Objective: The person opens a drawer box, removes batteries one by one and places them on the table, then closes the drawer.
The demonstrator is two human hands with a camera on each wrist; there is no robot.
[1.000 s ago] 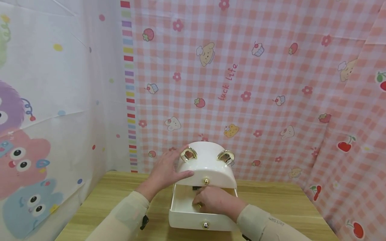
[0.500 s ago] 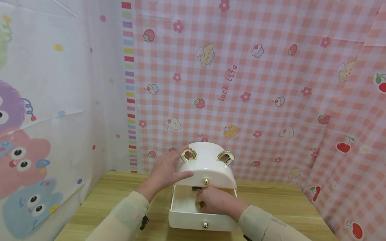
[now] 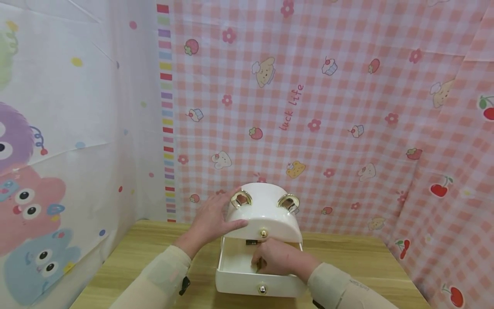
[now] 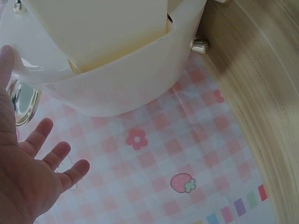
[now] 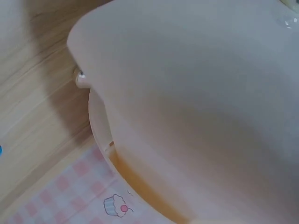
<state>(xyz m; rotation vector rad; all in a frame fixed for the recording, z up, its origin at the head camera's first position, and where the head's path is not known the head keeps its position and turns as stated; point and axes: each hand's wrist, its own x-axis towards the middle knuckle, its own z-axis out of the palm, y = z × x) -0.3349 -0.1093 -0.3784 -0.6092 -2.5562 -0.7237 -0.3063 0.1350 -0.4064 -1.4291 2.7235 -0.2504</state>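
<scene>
My head camera looks forward and down from above my arms, the farthest back of the three: the white cabinet (image 3: 266, 206) stands low at centre, under the checked cloth (image 3: 293, 103). At my left wrist, the camera looks close past my left hand (image 4: 32, 182), lower left, to the cabinet along the top; that view is turned, with the table (image 3: 347, 266) down the right. My right wrist's camera seems nearest, a blurred white surface (image 5: 187, 102) filling most of it. Head and left wrist share the striped border (image 3: 165, 107); all three share cloth and table.
</scene>
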